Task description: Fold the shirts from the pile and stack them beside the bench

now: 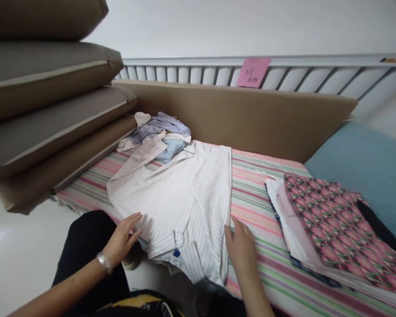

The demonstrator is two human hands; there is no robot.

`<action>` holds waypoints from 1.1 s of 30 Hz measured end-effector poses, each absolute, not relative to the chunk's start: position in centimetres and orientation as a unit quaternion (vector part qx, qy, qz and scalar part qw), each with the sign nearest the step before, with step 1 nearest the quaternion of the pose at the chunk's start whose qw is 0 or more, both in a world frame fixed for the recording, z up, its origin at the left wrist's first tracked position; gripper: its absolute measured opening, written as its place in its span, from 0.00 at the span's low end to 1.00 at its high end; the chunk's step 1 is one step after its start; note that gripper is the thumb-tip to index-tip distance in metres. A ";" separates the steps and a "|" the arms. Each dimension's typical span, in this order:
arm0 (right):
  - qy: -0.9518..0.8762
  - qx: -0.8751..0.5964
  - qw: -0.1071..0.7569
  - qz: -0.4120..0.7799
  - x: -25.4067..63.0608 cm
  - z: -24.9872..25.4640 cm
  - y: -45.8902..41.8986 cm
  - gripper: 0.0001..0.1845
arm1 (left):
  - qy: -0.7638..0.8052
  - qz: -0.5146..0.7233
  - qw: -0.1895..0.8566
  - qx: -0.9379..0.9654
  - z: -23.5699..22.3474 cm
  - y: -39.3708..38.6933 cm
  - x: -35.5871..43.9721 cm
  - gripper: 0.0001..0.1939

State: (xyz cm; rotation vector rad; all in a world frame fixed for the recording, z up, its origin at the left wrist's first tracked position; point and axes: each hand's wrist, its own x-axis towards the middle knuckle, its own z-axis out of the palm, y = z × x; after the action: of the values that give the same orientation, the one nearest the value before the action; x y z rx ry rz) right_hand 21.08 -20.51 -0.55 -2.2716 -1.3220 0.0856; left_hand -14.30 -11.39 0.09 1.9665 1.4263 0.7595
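Observation:
A white shirt with thin dark stripes point(178, 189) lies spread on a striped bedsheet point(251, 193), its collar end hanging toward me over the front edge. The shirt's right side is folded into a straight edge, while a sleeve on the left stretches toward the back. My left hand point(123, 237), with a silver bracelet on the wrist, is at the shirt's lower left edge, thumb and fingers apart. Beside the straight right edge is my right hand point(240, 244), fingers extended and thumb apart. Neither hand grips the cloth.
A crumpled heap of clothes point(161, 130) lies at the back left, touching the sleeve. Folded garments point(336, 224), a pink floral one on top, are stacked at the right. Brown cushions point(53, 105) tower at the left. A brown board point(224, 114) lines the back railing.

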 end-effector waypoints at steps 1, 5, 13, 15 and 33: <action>-0.516 -0.824 0.235 -0.013 20.0 -0.9 -21.2 0.27 | 0.558 0.312 0.338 0.691 -0.7 -12.0 -14.3 0.21; -0.580 -0.803 0.129 -0.044 16.7 -3.3 -22.9 0.26 | 0.633 0.317 0.539 0.457 -3.7 -14.5 -14.5 0.21; -0.593 -0.797 0.086 -0.079 17.3 -5.3 -22.6 0.27 | 0.570 0.319 0.687 0.318 -4.6 -13.6 -15.2 0.26; -0.597 -0.793 0.082 -0.089 17.5 -5.6 -22.6 0.27 | 0.555 0.336 0.695 0.309 -4.2 -12.7 -15.4 0.26; -0.642 -0.745 0.083 -0.164 21.4 -10.1 -22.0 0.24 | 0.540 0.509 0.619 0.254 -0.7 0.4 -18.4 0.12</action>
State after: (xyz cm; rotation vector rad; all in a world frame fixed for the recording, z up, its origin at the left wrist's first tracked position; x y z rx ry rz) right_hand 21.43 -22.05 -10.14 -2.2228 -1.9161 -0.4888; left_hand -18.45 0.38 -0.70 0.5846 1.2430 1.1718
